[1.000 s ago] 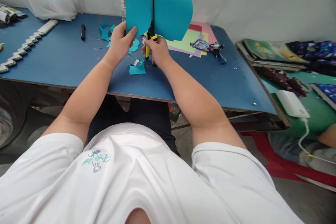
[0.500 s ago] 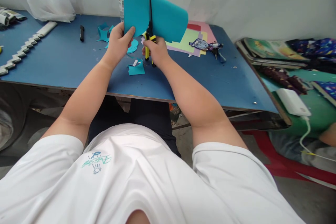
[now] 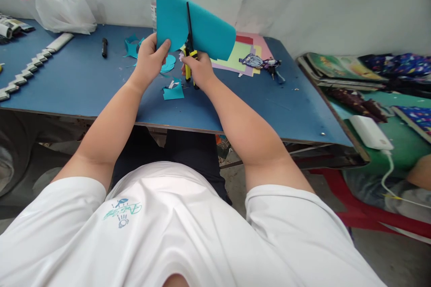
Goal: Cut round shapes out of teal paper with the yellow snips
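Observation:
A large turquoise sheet of paper is held up above the table, its lower left part pinched by my left hand. My right hand is closed around the yellow-and-black handles of the scissors. One dark blade lies across the near face of the sheet, pointing up; the other blade is hidden behind the paper. Beneath my hands, a turquoise scrap and rounded turquoise cut pieces lie on the blue table. More ragged turquoise offcuts are left of my left hand.
Coloured paper sheets and a patterned bundle with keys lie at right. Behind the sheet stands a clear bottle. Leftward are a black marker, a white plastic bag and a folded-paper strip. A white power bank is far right.
The view has tilted slightly, so everything sits a little lower. My hands, the scissors and the turquoise sheet keep nearly the same arrangement.

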Motion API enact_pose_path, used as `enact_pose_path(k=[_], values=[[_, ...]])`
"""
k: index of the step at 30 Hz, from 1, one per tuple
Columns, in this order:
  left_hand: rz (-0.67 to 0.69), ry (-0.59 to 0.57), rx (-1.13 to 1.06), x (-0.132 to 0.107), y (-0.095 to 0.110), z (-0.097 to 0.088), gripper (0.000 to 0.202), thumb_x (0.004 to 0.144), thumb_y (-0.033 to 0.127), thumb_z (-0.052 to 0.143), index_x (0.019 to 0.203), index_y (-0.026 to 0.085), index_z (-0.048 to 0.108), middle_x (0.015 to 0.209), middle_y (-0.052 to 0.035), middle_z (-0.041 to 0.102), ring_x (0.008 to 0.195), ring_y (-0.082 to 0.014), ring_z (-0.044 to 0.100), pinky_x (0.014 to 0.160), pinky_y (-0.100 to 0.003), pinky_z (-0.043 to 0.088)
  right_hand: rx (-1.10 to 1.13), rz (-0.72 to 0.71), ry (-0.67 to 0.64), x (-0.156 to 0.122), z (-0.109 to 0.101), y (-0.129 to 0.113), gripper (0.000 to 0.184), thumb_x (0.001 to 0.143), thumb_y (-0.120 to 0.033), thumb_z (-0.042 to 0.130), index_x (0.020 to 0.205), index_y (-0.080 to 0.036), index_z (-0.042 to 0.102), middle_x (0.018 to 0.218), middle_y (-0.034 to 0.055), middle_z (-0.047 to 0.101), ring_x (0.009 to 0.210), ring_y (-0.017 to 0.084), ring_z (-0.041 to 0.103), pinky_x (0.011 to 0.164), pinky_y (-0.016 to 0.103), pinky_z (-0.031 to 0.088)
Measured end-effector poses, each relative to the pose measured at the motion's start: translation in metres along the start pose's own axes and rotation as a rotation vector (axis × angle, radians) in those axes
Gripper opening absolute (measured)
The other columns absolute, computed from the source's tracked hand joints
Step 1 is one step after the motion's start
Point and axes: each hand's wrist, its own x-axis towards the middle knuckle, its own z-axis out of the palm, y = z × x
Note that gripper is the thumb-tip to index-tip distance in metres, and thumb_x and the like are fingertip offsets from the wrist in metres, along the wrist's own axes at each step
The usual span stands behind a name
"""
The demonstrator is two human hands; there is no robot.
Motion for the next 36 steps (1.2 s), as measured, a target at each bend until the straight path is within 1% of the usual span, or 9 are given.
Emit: enact_pose_path(k=[6, 9, 13, 17, 21, 25, 30, 33, 36], values=[[-0.01, 0.042, -0.016, -0.002, 0.009, 0.0, 0.063, 0.101, 0.091, 0.074, 0.078, 0.035, 0.055, 0.063, -0.0001, 0.051, 0.057, -0.0217, 0.044, 0.061, -0.044, 0.034, -0.062, 0.005, -0.03, 0.0, -0.002, -0.004, 0.068, 0.096, -0.09, 0.083, 0.089, -0.025, 0.068, 0.075, -0.0012, 0.064, 0.077, 0.022, 0.076, 0.092, 0.045, 0.072], [-0.016, 0.028, -0.003, 0.001, 0.002, -0.001, 0.067, 0.099, 0.098, 0.073, 0.081, 0.036, 0.053, 0.061, 0.0042, 0.051, 0.061, -0.0187, 0.041, 0.063, -0.043, 0.034, -0.09, 0.023, -0.054, 0.0, -0.003, -0.005, 0.067, 0.097, -0.09, 0.083, 0.091, -0.025, 0.067, 0.078, 0.0007, 0.065, 0.082, 0.025, 0.077, 0.092, 0.046, 0.071], [-0.021, -0.06, 0.044, 0.005, -0.012, -0.007, 0.079, 0.096, 0.114, 0.057, 0.088, 0.035, 0.048, 0.057, 0.0096, 0.04, 0.071, -0.0158, 0.036, 0.071, -0.039, 0.038, -0.097, 0.045, -0.039, 0.0, -0.002, -0.006, 0.063, 0.098, -0.086, 0.083, 0.096, -0.025, 0.069, 0.082, 0.002, 0.065, 0.088, 0.028, 0.077, 0.092, 0.047, 0.07], [-0.002, -0.109, 0.049, 0.006, -0.023, -0.011, 0.076, 0.098, 0.112, 0.055, 0.092, 0.037, 0.049, 0.058, 0.0088, 0.039, 0.077, -0.0173, 0.042, 0.079, -0.04, 0.044, -0.088, 0.064, -0.028, -0.002, -0.001, -0.009, 0.058, 0.099, -0.081, 0.085, 0.096, -0.026, 0.07, 0.08, 0.0022, 0.067, 0.083, 0.027, 0.075, 0.087, 0.046, 0.069], [0.035, -0.014, 0.019, 0.006, -0.027, -0.011, 0.071, 0.097, 0.106, 0.071, 0.087, 0.037, 0.053, 0.059, 0.007, 0.048, 0.07, -0.019, 0.048, 0.075, -0.042, 0.051, -0.103, 0.075, -0.02, -0.004, -0.001, -0.014, 0.053, 0.101, -0.075, 0.086, 0.091, -0.026, 0.069, 0.077, 0.0023, 0.068, 0.075, 0.024, 0.072, 0.081, 0.043, 0.067], [0.045, 0.025, 0.016, 0.004, -0.024, -0.009, 0.069, 0.1, 0.1, 0.072, 0.086, 0.035, 0.056, 0.061, 0.0042, 0.05, 0.069, -0.0203, 0.055, 0.071, -0.043, 0.05, -0.11, 0.089, -0.03, -0.006, -0.001, -0.018, 0.053, 0.102, -0.073, 0.086, 0.09, -0.026, 0.067, 0.077, 0.0012, 0.067, 0.072, 0.023, 0.071, 0.079, 0.042, 0.066], [0.016, 0.045, -0.012, 0.002, -0.016, -0.007, 0.066, 0.099, 0.095, 0.076, 0.085, 0.033, 0.058, 0.062, 0.0022, 0.052, 0.075, -0.0247, 0.064, 0.077, -0.045, 0.054, -0.11, 0.096, -0.019, -0.008, -0.001, -0.021, 0.048, 0.104, -0.067, 0.085, 0.09, -0.025, 0.067, 0.077, 0.0025, 0.068, 0.072, 0.024, 0.07, 0.076, 0.043, 0.064], [0.013, 0.013, -0.001, 0.001, -0.012, -0.01, 0.067, 0.098, 0.099, 0.073, 0.086, 0.035, 0.057, 0.061, 0.0032, 0.052, 0.079, -0.023, 0.064, 0.083, -0.045, 0.057, -0.109, 0.1, -0.021, -0.009, -0.001, -0.022, 0.049, 0.102, -0.069, 0.086, 0.09, -0.025, 0.067, 0.075, 0.0018, 0.067, 0.07, 0.023, 0.069, 0.076, 0.043, 0.064], [-0.018, -0.064, 0.024, 0.001, -0.009, -0.014, 0.074, 0.092, 0.111, 0.065, 0.086, 0.038, 0.054, 0.059, 0.0047, 0.051, 0.087, -0.0202, 0.061, 0.09, -0.045, 0.058, -0.095, 0.104, -0.04, -0.01, -0.001, -0.024, 0.052, 0.099, -0.072, 0.088, 0.089, -0.026, 0.066, 0.074, 0.0013, 0.068, 0.069, 0.023, 0.069, 0.074, 0.043, 0.064]])
